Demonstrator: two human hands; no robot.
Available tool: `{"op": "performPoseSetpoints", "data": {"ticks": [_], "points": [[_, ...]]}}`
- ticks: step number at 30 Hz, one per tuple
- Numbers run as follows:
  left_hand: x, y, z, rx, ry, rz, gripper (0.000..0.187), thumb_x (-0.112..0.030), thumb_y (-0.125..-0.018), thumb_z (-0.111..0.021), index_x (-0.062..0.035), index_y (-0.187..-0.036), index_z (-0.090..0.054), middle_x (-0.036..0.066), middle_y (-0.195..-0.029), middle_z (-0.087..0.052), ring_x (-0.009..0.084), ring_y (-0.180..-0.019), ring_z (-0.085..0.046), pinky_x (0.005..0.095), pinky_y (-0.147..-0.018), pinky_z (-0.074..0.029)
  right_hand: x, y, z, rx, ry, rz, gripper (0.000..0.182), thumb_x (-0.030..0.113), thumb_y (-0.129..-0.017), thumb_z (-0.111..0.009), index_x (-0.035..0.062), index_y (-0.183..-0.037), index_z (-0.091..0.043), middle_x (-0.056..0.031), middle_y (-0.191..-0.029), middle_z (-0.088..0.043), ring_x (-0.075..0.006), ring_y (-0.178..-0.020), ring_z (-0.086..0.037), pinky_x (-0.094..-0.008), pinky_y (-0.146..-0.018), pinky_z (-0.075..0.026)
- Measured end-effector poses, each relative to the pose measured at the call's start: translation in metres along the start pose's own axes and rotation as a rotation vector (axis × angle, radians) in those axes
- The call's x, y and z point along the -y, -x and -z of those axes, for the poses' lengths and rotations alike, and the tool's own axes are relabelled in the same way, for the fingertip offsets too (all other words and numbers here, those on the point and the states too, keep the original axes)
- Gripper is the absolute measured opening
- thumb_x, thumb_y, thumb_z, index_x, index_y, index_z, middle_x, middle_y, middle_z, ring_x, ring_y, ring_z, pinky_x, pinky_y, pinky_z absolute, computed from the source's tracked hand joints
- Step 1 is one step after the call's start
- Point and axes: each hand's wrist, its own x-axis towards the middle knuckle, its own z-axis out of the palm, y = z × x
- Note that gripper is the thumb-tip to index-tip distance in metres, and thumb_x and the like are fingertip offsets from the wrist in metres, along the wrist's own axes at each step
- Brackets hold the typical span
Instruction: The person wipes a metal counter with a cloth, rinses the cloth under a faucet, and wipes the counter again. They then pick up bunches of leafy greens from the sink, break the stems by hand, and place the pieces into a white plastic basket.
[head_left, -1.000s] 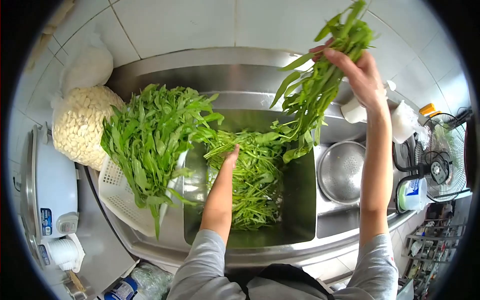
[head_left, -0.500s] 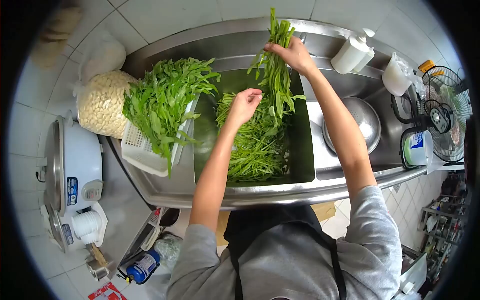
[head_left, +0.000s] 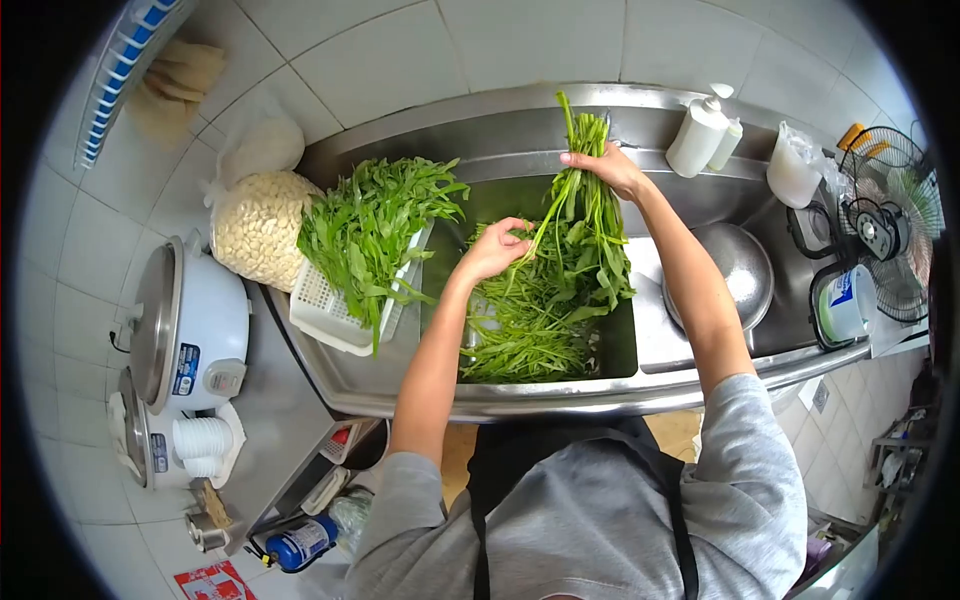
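A: Count?

B: Two hands, both the person's. Three lots of greens: a held bunch (head_left: 585, 215), a loose pile in the sink (head_left: 525, 325), and a heap on the white basket (head_left: 372, 222). One white basket (head_left: 325, 310), one steel sink (head_left: 620, 350), one metal colander (head_left: 735, 270), two rice cookers (head_left: 190, 320), one mesh bag of pale pieces (head_left: 258, 228), two white bottles (head_left: 698, 135) at the back rim, one fan (head_left: 885, 235).

A: Change from the earlier frame?

B: The held bunch has come down: half a second ago the right hand had it higher and further back, now the leaves hang onto the pile. The left hand has closed in from beside the stalks to on them. Camera view has also shifted.

A: Hands versus bunch now?

B: Right hand (head_left: 610, 168) is clenched round the stalks near the top, above the back of the basin. Left hand (head_left: 492, 250) sits lower and to the left, fingers pinched on a few stalks of the same bunch. The bunch runs between the two hands, over the sink pile.
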Motion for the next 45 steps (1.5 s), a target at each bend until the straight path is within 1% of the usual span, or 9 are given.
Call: {"op": "performPoseSetpoints", "data": {"ticks": [8,13,18,20,22,25,32,43,45], "points": [[0.001,0.005,0.002,0.135,0.134,0.116,0.036,-0.014,-0.089,-0.052,-0.0045,-0.121,-0.038,0.01,-0.085,-0.064,0.0138,-0.067,-0.061,0.0232,-0.065,-0.045,-0.029,0.002,0.016,-0.097,0.119,-0.007,0.051,0.04,-0.068,-0.074,-0.0012,-0.093,-0.057,-0.0072,-0.08,-0.059,-0.0148,-0.066,-0.057,-0.0305,-0.06,-0.049],[-0.002,-0.001,-0.001,0.103,-0.04,0.292,0.021,-0.018,-0.087,-0.055,0.0005,-0.098,-0.053,0.013,-0.085,-0.063,0.0143,-0.066,-0.063,0.0262,-0.064,-0.048,-0.024,0.016,0.014,-0.133,0.13,-0.086,0.048,0.037,-0.07,-0.073,-0.001,-0.093,-0.055,-0.0068,-0.077,-0.056,-0.0135,-0.065,-0.056,-0.0301,-0.056,-0.051],[0.031,-0.013,0.0,-0.008,-0.653,0.064,0.027,-0.027,-0.077,-0.065,-0.0046,-0.091,-0.066,0.016,-0.088,-0.065,0.0223,-0.081,-0.063,0.0317,-0.077,-0.047,-0.03,0.026,0.011,-0.178,0.172,-0.064,0.056,0.043,-0.07,-0.071,-0.0034,-0.098,-0.056,-0.0095,-0.082,-0.058,-0.0168,-0.07,-0.057,-0.031,-0.062,-0.05],[-0.003,-0.002,-0.006,-0.095,-0.848,0.237,0.028,-0.034,-0.076,-0.065,-0.0064,-0.081,-0.067,0.012,-0.079,-0.066,0.0264,-0.071,-0.062,0.0333,-0.068,-0.047,-0.03,0.031,0.011,-0.227,0.33,-0.009,0.058,0.048,-0.069,-0.07,-0.0029,-0.095,-0.058,-0.009,-0.083,-0.059,-0.0177,-0.074,-0.057,-0.0325,-0.068,-0.049],[0.0,-0.008,-0.008,-0.138,-0.909,0.05,0.03,-0.038,-0.075,-0.065,-0.0084,-0.071,-0.067,0.008,-0.071,-0.064,0.0286,-0.059,-0.056,0.0351,-0.059,-0.045,-0.024,0.04,0.01,-0.206,0.355,-0.053,0.058,0.051,-0.066,-0.07,0.002,-0.095,-0.062,-0.01,-0.083,-0.061,-0.0169,-0.073,-0.057,-0.0324,-0.067,-0.048],[0.007,-0.026,-0.022,0.118,-0.203,-0.27,0.02,-0.018,-0.087,-0.056,0.0007,-0.086,-0.063,-0.002,-0.063,-0.054,0.0047,-0.058,-0.047,0.0216,-0.052,-0.038,-0.007,0.065,0.002,-0.324,0.388,-0.082,0.054,0.051,-0.066,-0.071,0.0041,-0.091,-0.062,-0.0061,-0.078,-0.06,-0.0137,-0.07,-0.053,-0.0292,-0.063,-0.045],[-0.026,-0.05,-0.065,0.304,-0.132,-0.168,0.015,-0.011,-0.084,-0.059,0.0036,-0.088,-0.061,0.0,-0.074,-0.057,0.0054,-0.065,-0.049,0.0197,-0.06,-0.041,-0.002,0.108,0.024,-0.714,0.285,0.097,0.05,0.042,-0.062,-0.075,-0.0048,-0.071,-0.058,-0.0142,-0.067,-0.057,-0.0205,-0.063,-0.055,-0.0346,-0.061,-0.045],[-0.082,-0.08,-0.178,0.495,0.026,-0.653,0.015,-0.009,-0.09,-0.043,0.0004,-0.083,-0.052,0.004,-0.071,-0.055,0.0104,-0.06,-0.054,0.0237,-0.054,-0.043,0.049,0.244,0.064,-1.127,0.186,0.078,0.048,0.044,-0.067,-0.073,0.0013,-0.087,-0.063,-0.0043,-0.072,-0.06,-0.0114,-0.066,-0.053,-0.0283,-0.062,-0.045],[-0.102,-0.069,-0.182,0.651,0.097,-0.447,0.023,-0.014,-0.092,-0.042,0.001,-0.087,-0.059,0.003,-0.076,-0.058,0.0087,-0.059,-0.054,0.0223,-0.053,-0.043,0.046,0.258,0.08,-1.108,0.245,-0.041,0.052,0.047,-0.065,-0.074,0.0023,-0.09,-0.063,-0.0052,-0.079,-0.061,-0.012,-0.071,-0.053,-0.0279,-0.065,-0.045]]}}
